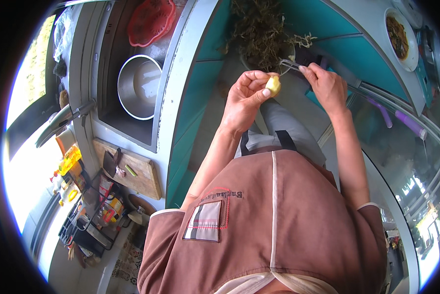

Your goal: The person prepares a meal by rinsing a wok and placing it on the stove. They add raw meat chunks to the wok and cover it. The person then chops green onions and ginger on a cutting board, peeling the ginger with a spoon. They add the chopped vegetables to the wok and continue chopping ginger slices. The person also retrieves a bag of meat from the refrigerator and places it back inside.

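Note:
My left hand [247, 95] holds a small peeled yellow piece [273, 86], perhaps potato or ginger, between thumb and fingers. To its right, my right hand [326, 86] grips the handle of a peeler [291, 65], whose head points left, a little above and apart from the piece. Beyond both hands, low down, a bin [247, 62] is heaped with dry, root-like plant waste [265, 36]. The lower part of the bin is partly hidden by the hands.
A sink at left holds a metal pot [139, 88] with cloudy water and a red plastic basket [152, 22]. Nearby, a wooden cutting board [146, 176] bears a cleaver [110, 161], garlic [120, 171] and a green stalk [131, 170]. A plate of food [411, 58] stands at upper right.

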Available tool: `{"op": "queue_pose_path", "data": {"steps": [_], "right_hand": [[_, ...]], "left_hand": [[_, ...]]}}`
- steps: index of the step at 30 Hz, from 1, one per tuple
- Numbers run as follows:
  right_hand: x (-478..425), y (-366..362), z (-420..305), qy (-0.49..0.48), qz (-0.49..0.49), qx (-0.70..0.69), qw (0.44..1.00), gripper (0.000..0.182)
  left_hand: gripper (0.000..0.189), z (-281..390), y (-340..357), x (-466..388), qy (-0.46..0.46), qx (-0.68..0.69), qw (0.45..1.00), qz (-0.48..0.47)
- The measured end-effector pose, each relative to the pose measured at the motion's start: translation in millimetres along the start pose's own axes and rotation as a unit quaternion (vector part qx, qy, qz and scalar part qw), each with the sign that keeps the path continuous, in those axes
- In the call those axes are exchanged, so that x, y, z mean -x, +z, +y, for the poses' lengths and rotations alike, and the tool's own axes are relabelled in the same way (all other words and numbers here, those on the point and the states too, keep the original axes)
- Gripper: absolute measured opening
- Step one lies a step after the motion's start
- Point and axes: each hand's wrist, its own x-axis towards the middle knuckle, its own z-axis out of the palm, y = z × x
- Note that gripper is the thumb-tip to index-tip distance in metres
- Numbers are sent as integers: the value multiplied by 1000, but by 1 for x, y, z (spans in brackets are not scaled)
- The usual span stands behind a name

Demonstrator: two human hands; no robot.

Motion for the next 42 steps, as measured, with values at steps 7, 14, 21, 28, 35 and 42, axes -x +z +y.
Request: {"op": "queue_pose_path", "data": {"steps": [7,14,21,28,35,42], "right_hand": [[8,-18,-22,-6,14,-156,988,33],[7,-18,-28,-79,34,-94,992,31],[-1,11,2,55,-18,-73,996,34],[3,-10,-28,-56,-8,-119,991,33],[0,20,12,94,-158,-75,980,43],[5,-17,-19,-10,-16,-109,994,29]], "left_hand": [[31,-1,-5,-7,-23,53,998,3],[31,-4,-7,-5,-122,181,976,-20],[38,-1,-13,0,-126,201,971,-19],[30,-5,-15,-4,-121,188,975,-4],[37,0,-13,-9,-147,271,949,-71],[32,-6,-9,-21,-152,275,949,-6]]}}
